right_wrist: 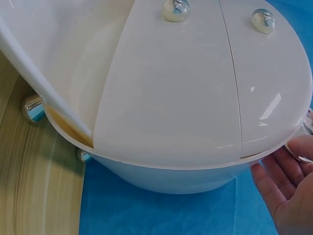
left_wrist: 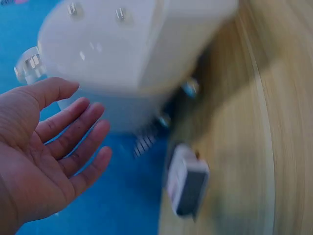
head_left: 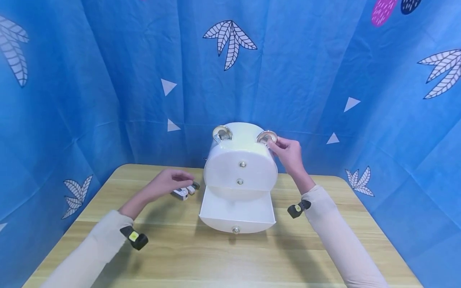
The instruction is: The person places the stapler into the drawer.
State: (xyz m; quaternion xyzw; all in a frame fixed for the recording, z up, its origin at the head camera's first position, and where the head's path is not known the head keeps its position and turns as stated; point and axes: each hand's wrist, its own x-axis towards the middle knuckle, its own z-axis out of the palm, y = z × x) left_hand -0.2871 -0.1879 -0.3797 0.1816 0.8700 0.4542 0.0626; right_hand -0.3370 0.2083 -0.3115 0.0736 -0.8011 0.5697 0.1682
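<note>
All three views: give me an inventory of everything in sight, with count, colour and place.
drawer box: one, white, on the table
bottom drawer: one, white, pulled out
knobs: three, silvery, one per drawer front
round ear-like pieces: two, metallic, atop the box
box feet: at least two, silvery, under the box
small objects: at least two, white and dark, left of the box
table: one, pale wood, underneath
curtain: blue, printed, behind and beside the table
wrist devices: two, black and yellow, one per wrist
sleeves: two, pale, on the forearms
left hand: one, above the small objects
right hand: one, pinching the right ear-like piece
</note>
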